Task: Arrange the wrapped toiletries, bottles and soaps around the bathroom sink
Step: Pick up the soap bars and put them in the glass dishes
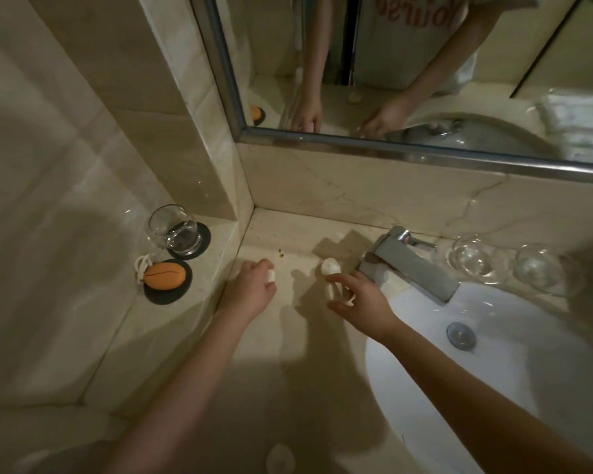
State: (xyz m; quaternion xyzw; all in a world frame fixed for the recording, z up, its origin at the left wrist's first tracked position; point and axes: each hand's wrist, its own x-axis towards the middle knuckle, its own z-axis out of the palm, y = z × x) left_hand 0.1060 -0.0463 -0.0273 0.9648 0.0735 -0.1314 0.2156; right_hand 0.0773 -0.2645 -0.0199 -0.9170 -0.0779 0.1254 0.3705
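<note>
small white wrapped soap (330, 266) on countertop, another (271, 275) in fingers

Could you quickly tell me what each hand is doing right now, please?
Left hand: closed on a small white wrapped item.
Right hand: fingers spread open over small white items on the counter; no firm grip visible.

Left of the white sink (528, 388) we see an orange soap (165, 276) on a black coaster (166, 295); the counter (288, 388) around it is beige marble, veined, and its faucet (411, 265) silver.
</note>
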